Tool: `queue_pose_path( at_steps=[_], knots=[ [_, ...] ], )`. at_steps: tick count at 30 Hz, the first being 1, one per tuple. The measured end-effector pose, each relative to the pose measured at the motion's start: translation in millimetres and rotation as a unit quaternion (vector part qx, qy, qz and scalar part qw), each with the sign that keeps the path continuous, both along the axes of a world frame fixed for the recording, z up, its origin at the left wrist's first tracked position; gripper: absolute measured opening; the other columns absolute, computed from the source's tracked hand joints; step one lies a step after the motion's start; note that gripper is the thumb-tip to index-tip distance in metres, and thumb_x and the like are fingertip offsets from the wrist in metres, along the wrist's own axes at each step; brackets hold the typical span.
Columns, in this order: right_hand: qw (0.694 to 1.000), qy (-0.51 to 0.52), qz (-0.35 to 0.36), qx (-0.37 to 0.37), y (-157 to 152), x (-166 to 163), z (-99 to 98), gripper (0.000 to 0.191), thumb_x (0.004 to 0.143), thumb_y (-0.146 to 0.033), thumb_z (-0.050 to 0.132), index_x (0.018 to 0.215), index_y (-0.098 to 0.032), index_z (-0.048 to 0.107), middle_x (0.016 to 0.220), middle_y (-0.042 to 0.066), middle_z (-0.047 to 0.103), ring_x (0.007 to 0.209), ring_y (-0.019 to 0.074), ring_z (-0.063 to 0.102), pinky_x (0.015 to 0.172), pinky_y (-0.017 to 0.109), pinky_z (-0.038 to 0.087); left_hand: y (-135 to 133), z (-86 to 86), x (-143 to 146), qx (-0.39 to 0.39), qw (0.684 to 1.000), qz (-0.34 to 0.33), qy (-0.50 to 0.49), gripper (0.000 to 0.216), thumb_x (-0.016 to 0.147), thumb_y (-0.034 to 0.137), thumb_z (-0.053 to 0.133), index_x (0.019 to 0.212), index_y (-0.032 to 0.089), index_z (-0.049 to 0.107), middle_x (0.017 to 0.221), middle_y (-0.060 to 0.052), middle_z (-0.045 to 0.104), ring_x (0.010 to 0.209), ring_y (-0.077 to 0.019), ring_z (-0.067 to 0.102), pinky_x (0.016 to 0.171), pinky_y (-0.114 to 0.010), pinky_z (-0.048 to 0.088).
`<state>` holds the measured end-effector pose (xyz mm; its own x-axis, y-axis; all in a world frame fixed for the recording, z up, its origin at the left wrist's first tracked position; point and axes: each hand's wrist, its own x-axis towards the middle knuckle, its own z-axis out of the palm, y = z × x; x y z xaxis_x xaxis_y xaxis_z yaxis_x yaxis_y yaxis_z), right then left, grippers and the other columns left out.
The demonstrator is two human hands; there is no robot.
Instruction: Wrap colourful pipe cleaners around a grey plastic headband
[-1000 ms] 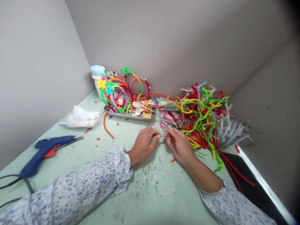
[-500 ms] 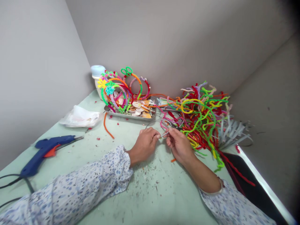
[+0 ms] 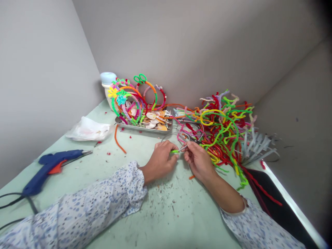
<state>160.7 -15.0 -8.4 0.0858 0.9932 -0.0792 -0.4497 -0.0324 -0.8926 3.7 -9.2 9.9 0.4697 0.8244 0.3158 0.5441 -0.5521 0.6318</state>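
Slim grey curved band [image 3: 182, 148] with fuzzy lime-green stem [image 3: 174, 151], between my hands

Location: centre of the dial, over the pale green tabletop [image 3: 166, 214]; green at the band's 9 o'clock end, bare grey toward 2.

Right hand [image 3: 200, 159]: closed, thumb and fingertips pinching the grey band.

Left hand [image 3: 160, 160]: thumb and forefinger slightly parted, green showing in the gap. Whether the curled fingers behind grip it, I cannot tell.

Handling, my judgement: keep the right pinch firm and near the green, so the springy band cannot twist; press the stem snug against the grey with the left, turns close, no slack.

Surroundings, from my hands:
- Between 10 and 11 o'clock: shallow silver metal tray [image 3: 145, 129] of shells and fuzzy multicoloured hoops [image 3: 155, 93].
- 9 o'clock: blue plastic glue gun with orange trigger [image 3: 43, 173].
- 2 o'clock: tangled heap of bright fuzzy stems [image 3: 225, 128], close enough to snag.
- 3 o'clock: sheaf of flat grey strips [image 3: 255, 147].
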Motion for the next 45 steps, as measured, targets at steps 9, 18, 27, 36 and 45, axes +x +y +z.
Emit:
queue_pose_path(
  at_steps=[9,18,27,36,45],
  knots=[
    [1.000,-0.002,0.012,0.000,0.7,-0.6,-0.1,0.029,0.070,-0.043,0.074,0.074,-0.017,0.061,0.062,-0.002,0.063,0.039,0.0037,0.049,0.033,0.014,0.032,1.9,-6.1,1.1,0.092,0.994,0.040,0.030,0.004,0.083,0.022,0.056,0.085,0.018,0.057,0.088,-0.003,0.060,0.091,-0.0207,0.053,0.092,-0.039,0.034],
    [1.000,-0.009,0.008,-0.002,-0.7,-0.7,0.7,0.027,0.073,-0.041,0.071,0.071,-0.017,0.060,0.065,-0.001,0.063,0.040,0.0042,0.049,0.034,0.015,0.032,1.4,-5.3,-0.8,0.114,0.992,0.048,0.025,0.008,0.085,0.027,0.058,0.087,0.019,0.058,0.088,-0.004,0.060,0.089,-0.0205,0.052,0.086,-0.036,0.037],
    [1.000,-0.005,0.006,-0.010,0.0,-1.1,0.2,0.028,0.071,-0.042,0.073,0.072,-0.017,0.060,0.064,-0.002,0.064,0.039,0.0042,0.049,0.034,0.015,0.031,1.6,-6.0,-0.1,0.115,0.992,0.051,-0.003,0.010,0.085,0.029,0.058,0.086,0.019,0.058,0.087,-0.003,0.061,0.088,-0.0196,0.053,0.087,-0.036,0.037],
    [1.000,-0.010,0.001,-0.012,-0.1,-2.1,1.5,0.028,0.070,-0.042,0.073,0.072,-0.017,0.060,0.064,0.000,0.066,0.039,0.0051,0.048,0.032,0.016,0.031,0.2,-5.9,-0.1,0.103,0.993,0.063,-0.012,0.011,0.086,0.030,0.056,0.087,0.019,0.057,0.087,-0.004,0.060,0.089,-0.0205,0.053,0.085,-0.036,0.038],
    [1.000,-0.011,0.009,-0.008,-0.5,-1.7,1.1,0.027,0.072,-0.041,0.072,0.072,-0.017,0.060,0.064,0.000,0.066,0.039,0.0046,0.049,0.033,0.015,0.031,-1.0,-5.6,-0.1,0.070,0.995,0.062,-0.044,0.010,0.085,0.029,0.056,0.083,0.019,0.057,0.084,-0.003,0.060,0.088,-0.0194,0.054,0.085,-0.035,0.039]
  ],
)
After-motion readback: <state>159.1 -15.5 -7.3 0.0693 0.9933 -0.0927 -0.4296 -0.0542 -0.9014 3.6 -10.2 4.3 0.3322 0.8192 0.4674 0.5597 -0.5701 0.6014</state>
